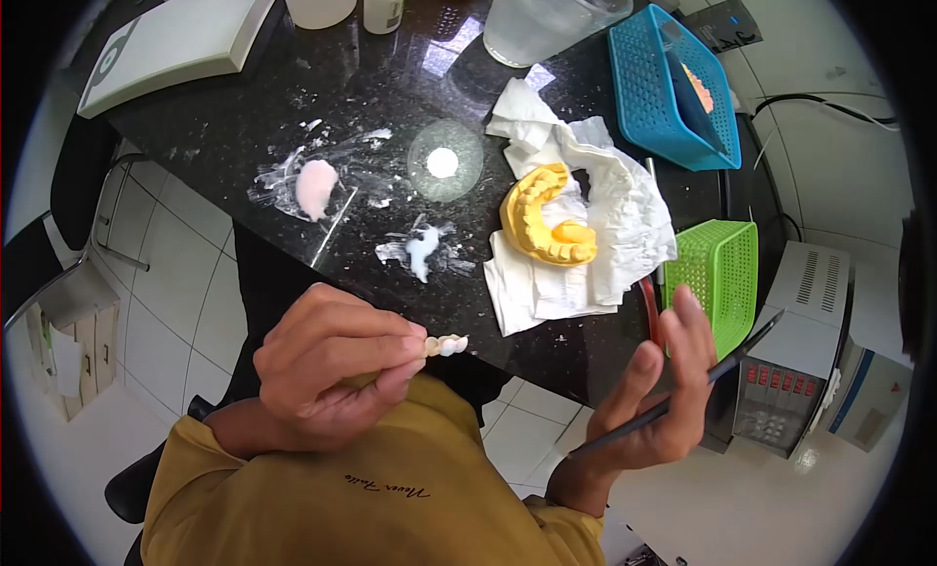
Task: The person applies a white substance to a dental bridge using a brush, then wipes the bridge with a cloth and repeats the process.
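Between the thumb and fingertips of my left hand (342,361) is a small row of tooth-like pieces (447,345), cream and white. My right hand (652,395) is raised, holding a thin dark brush-like tool (639,422) that passes across the palm and between the fingers, its tip pointing up and right. Beyond my hands, a yellow dental cast (525,215) lies on crumpled white tissue (634,210). Pink powder or paste (315,188) and a pale bluish-white dab (423,252) sit on the black countertop (390,298).
A blue basket (652,122) and a green basket (717,273) stand at the right. Behind are a clear container (547,20), a small white bottle (384,7) and a white box (181,44). A red-handled item (651,310) lies beside the green basket.
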`<state>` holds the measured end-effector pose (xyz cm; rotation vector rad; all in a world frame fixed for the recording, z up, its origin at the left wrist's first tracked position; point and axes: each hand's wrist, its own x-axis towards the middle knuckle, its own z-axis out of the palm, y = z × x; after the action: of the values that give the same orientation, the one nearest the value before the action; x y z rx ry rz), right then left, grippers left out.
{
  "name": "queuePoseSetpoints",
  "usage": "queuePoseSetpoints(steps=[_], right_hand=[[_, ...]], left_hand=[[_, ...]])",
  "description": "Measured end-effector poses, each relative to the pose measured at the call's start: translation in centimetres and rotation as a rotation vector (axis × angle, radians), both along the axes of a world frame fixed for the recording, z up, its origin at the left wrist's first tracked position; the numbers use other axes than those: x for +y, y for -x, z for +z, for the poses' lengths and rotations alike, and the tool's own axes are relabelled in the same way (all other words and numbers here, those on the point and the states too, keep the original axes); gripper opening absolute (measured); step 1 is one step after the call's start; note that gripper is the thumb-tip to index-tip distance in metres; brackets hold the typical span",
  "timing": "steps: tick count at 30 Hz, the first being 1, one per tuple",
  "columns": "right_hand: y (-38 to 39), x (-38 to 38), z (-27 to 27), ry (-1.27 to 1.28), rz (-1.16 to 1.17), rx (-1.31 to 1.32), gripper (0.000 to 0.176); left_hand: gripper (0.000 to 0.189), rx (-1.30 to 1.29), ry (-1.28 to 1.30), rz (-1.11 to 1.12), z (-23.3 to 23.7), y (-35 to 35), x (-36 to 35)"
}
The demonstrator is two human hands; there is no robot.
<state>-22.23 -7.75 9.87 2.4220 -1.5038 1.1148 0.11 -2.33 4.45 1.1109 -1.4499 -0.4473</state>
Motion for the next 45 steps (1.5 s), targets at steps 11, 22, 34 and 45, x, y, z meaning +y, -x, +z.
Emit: queuePoseSetpoints(steps=[11, 22, 34, 45], right_hand=[[-0.6, -4.1, 1.4, -0.314, -0.003, -0.250, 0.043], [-1.4, -1.2, 0.3, -0.100, 0.442, -0.223, 0.042], [-1.2, -1.3, 0.5, -0.106, 0.557, -0.008, 0.025], [-1.3, -0.8, 0.5, -0.112, 0.535, 0.099, 0.026]], left_hand=[[0.019, 0.003, 0.046, -0.102, 1.2, 1.6, -2.1], [0.022, -0.024, 0.048, -0.083, 0.7, 2.2, -2.2], [0.016, -0.067, 0.057, -0.070, 0.6, 2.4, -2.3], [0.018, -0.061, 0.057, -0.069, 0.4, 2.4, -2.2]])
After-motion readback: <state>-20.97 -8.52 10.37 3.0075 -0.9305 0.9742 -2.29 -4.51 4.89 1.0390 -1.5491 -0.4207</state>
